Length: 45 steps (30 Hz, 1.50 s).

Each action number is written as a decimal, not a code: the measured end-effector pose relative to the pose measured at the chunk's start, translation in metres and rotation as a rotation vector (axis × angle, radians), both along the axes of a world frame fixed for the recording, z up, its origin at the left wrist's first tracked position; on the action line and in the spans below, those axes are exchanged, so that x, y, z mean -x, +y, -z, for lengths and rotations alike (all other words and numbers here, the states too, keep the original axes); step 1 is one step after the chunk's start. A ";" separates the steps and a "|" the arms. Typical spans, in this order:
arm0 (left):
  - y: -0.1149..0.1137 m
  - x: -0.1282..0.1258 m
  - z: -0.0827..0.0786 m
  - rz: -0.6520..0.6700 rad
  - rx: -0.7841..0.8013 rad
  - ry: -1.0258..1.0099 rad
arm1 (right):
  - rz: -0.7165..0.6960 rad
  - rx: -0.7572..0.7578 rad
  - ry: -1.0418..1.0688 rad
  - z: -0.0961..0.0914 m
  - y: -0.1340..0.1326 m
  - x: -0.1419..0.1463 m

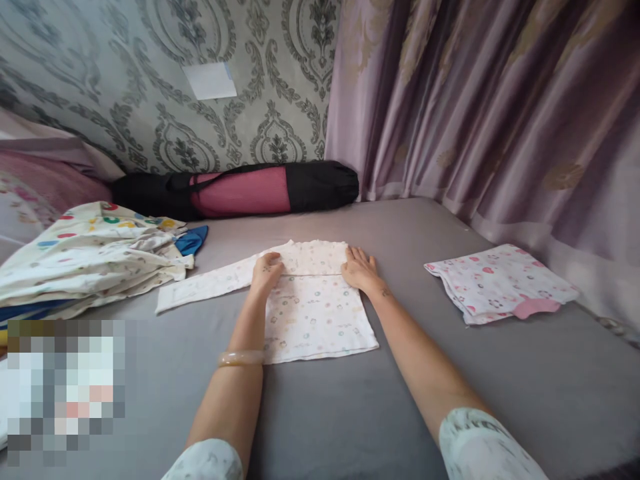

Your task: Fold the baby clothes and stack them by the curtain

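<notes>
A small white top (315,313) with a pale printed pattern lies flat on the grey bed sheet (350,413), one sleeve stretched out to the left and the other folded across its upper part. My left hand (267,267) rests on the top near the left shoulder, fingers curled down onto the cloth. My right hand (359,265) lies flat and open on the top's upper right edge. A pale bangle (241,359) sits on my left forearm.
A folded white garment with pink dots (500,283) lies to the right. A heap of printed cloth (90,257) sits at the left. A black and pink rolled bag (240,190) lies along the patterned wall. Purple curtains (500,113) hang at the right.
</notes>
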<state>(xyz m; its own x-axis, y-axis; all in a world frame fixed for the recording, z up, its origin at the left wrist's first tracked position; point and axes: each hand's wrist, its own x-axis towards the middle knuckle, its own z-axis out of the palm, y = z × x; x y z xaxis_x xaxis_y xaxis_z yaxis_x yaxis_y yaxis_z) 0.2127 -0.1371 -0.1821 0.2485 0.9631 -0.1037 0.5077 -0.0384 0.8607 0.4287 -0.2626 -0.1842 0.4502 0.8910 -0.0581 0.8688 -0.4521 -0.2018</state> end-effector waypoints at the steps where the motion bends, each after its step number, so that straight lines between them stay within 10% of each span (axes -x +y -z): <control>1: 0.000 0.000 -0.001 0.003 0.000 0.023 | 0.017 0.010 -0.002 -0.001 0.000 0.001; 11: -0.001 -0.003 0.000 -0.009 -0.151 0.090 | -0.239 -0.169 -0.072 0.000 0.005 0.020; 39: -0.020 -0.015 -0.005 0.169 -0.598 0.565 | -0.066 0.047 -0.063 -0.011 0.034 0.035; 45: -0.030 -0.026 0.004 0.264 -0.421 0.652 | -0.030 -0.019 -0.063 0.008 0.045 0.037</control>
